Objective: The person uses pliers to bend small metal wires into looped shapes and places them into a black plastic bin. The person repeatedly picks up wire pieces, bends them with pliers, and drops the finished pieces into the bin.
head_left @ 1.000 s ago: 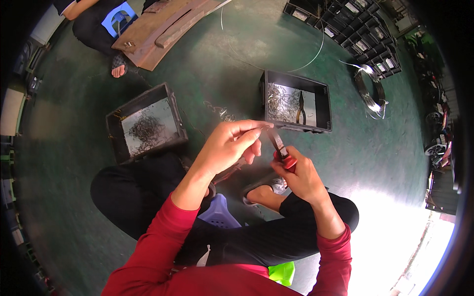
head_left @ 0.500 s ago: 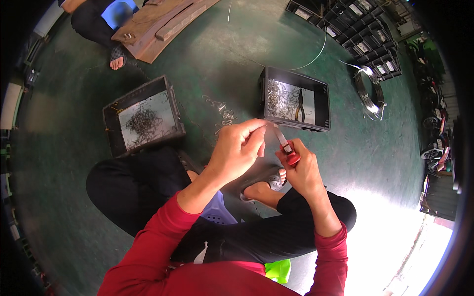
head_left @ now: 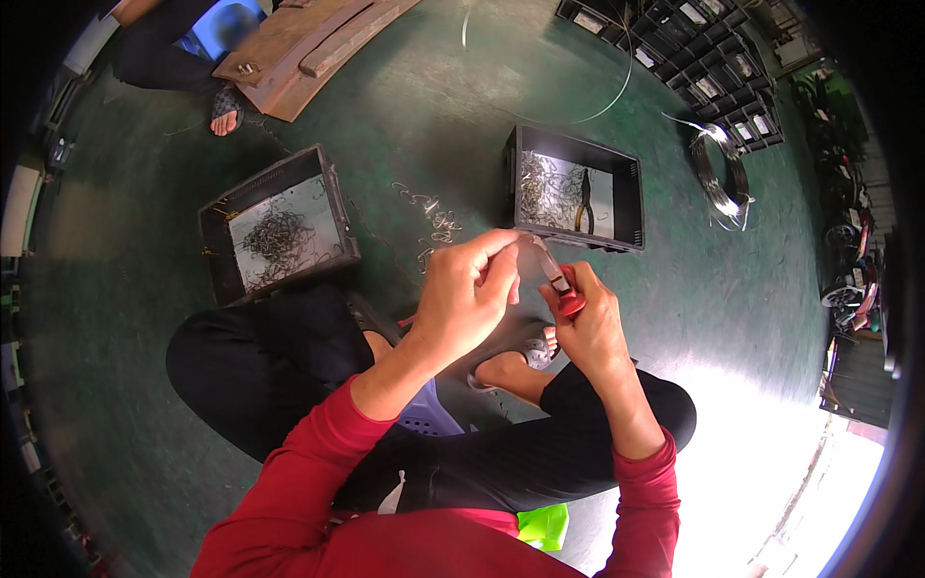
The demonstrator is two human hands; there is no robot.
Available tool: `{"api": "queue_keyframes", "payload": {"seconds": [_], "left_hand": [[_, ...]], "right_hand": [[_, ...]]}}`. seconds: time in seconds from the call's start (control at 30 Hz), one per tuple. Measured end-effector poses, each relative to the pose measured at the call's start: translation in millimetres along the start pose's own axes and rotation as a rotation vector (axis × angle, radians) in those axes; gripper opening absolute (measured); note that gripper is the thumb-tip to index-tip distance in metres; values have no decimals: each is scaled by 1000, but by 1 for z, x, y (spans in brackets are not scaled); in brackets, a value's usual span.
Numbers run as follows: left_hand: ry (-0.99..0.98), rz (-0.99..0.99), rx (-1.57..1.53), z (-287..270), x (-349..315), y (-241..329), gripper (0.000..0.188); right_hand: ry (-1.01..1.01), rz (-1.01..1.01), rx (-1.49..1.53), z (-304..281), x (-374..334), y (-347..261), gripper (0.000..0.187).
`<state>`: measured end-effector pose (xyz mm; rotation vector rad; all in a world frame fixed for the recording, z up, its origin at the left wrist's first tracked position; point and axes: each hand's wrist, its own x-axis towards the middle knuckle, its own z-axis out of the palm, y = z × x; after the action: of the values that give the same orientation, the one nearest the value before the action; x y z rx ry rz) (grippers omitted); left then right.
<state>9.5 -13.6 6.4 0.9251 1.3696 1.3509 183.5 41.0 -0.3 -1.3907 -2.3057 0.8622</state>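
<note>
My right hand (head_left: 588, 318) is closed round a red-handled tool (head_left: 570, 301) with a long, narrow silver end; whether it is a pair of pliers I cannot tell. The tool's tip points up and left, meeting the fingertips of my left hand (head_left: 467, 289). Thumb and forefinger of that hand are pinched at the tip, and what they hold is too small to make out. Just beyond is a black crate (head_left: 576, 241) holding small bent wire hooks (head_left: 544, 188) and dark pliers (head_left: 585, 202). Another black crate (head_left: 342, 202), on the left, contains a heap of wire hooks (head_left: 279, 241).
Loose wire hooks (head_left: 441, 223) lie on the green floor between the crates. A wire coil (head_left: 721, 178) is at right, below stacked black crates (head_left: 708, 72). A wooden board (head_left: 308, 58) and another person's foot (head_left: 224, 120) are at upper left. I sit on a purple stool (head_left: 429, 414).
My hands stay almost in place, still meeting at the tool's tip. The tool has tilted slightly. At upper left, the other person's leg has shifted a little to the left.
</note>
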Motion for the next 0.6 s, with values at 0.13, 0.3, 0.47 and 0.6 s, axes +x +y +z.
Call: {"api": "queue_keyframes", "payload": {"seconds": [0.13, 0.3, 0.47, 0.6], "left_hand": [[4, 13, 11, 2, 0, -2, 24], [-77, -31, -30, -3, 10, -12, 23], [-166, -152, -73, -8, 25, -27, 27], [-178, -306, -285, -11, 36, -36, 32]], "right_hand": [[22, -8, -15, 1, 0, 1, 23], [-98, 67, 99, -3, 1, 4, 27], [-247, 248, 146, -22, 2, 6, 34], [-184, 315, -56, -49, -2, 10, 35]]}}
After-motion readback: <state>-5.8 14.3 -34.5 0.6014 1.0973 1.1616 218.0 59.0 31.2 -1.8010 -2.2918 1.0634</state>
